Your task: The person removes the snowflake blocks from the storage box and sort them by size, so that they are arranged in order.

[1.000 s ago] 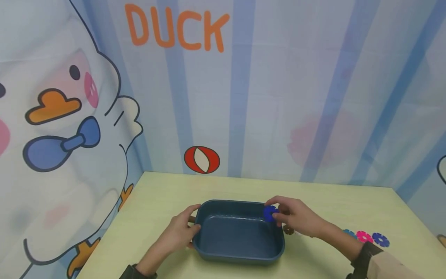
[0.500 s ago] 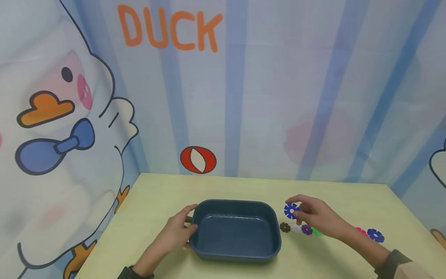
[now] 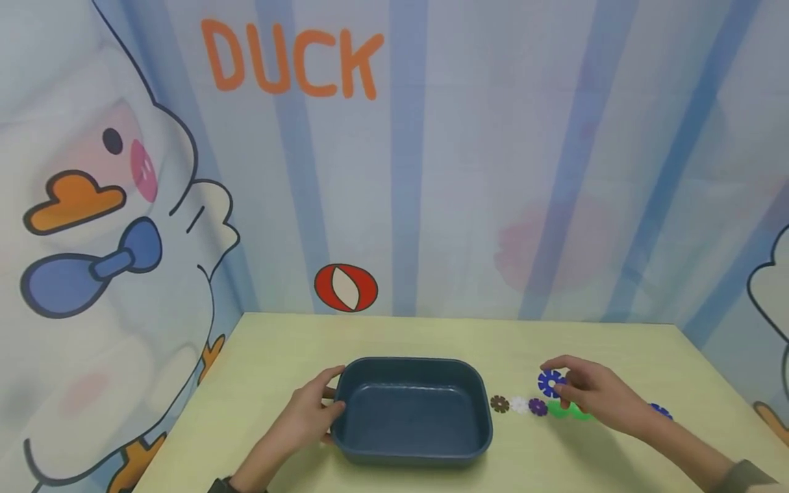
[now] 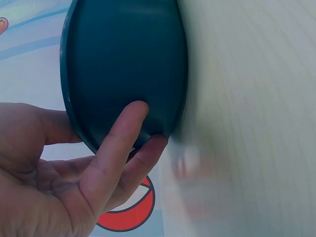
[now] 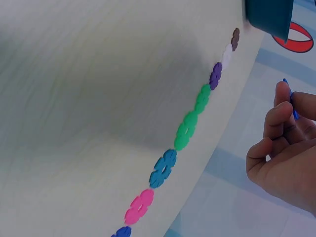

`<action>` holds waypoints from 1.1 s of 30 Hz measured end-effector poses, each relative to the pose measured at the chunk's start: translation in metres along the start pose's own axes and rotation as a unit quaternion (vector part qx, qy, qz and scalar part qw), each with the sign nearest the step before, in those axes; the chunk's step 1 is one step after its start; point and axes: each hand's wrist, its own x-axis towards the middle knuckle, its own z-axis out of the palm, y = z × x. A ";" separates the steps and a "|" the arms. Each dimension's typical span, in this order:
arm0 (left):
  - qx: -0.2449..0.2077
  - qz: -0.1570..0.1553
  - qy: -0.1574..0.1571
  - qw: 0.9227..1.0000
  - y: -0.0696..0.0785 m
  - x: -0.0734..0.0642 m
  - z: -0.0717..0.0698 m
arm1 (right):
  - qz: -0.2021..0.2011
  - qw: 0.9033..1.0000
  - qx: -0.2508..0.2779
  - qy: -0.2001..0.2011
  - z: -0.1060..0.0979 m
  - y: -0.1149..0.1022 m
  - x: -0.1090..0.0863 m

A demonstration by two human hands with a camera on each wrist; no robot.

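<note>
My left hand (image 3: pixel 308 412) holds the left end of a dark blue rectangular basin (image 3: pixel 413 428) on the table. In the left wrist view its fingers lie against the basin's outer wall (image 4: pixel 128 59). To the right, my right hand (image 3: pixel 607 396) pinches a blue notched plastic disc (image 3: pixel 550 383) between thumb and fingers, raised above a row of similar discs. Seen edge-on in the right wrist view, that disc is mostly hidden by the fingers. The row includes a brown disc (image 3: pixel 500 404), a white disc (image 3: pixel 520 405), a purple disc (image 3: pixel 538 407) and green discs (image 5: pixel 186 130).
Farther along the row lie a teal disc (image 5: pixel 163 169), a pink disc (image 5: pixel 139 206) and another blue disc (image 3: pixel 661 411). The pale yellow table (image 3: pixel 296 342) ends at a printed duck curtain (image 3: pixel 456 171) behind and on the left.
My right hand has carried the blue disc from over the basin's right rim to the right, above the row. The head view has shifted slightly; the left hand stays at the basin.
</note>
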 end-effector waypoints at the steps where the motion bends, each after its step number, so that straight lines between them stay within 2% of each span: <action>1: 0.000 -0.001 0.000 1.000 0.000 0.000 0.000 | 0.000 1.000 -0.003 0.003 -0.001 0.002 -0.002; 8: -0.003 -0.006 -0.003 1.000 0.000 0.000 0.001 | -0.010 1.000 -0.005 0.012 -0.013 0.017 -0.018; 16: -0.003 -0.006 0.000 1.000 0.000 0.000 0.000 | 0.001 1.000 -0.018 0.018 -0.027 0.030 -0.032; 26: 0.002 -0.009 0.001 1.000 0.000 -0.001 0.001 | 0.052 0.998 -0.039 0.028 -0.043 0.047 -0.043; 33: 0.002 -0.001 0.004 1.000 0.000 -0.001 0.001 | 0.105 0.990 -0.075 0.059 -0.056 0.067 -0.054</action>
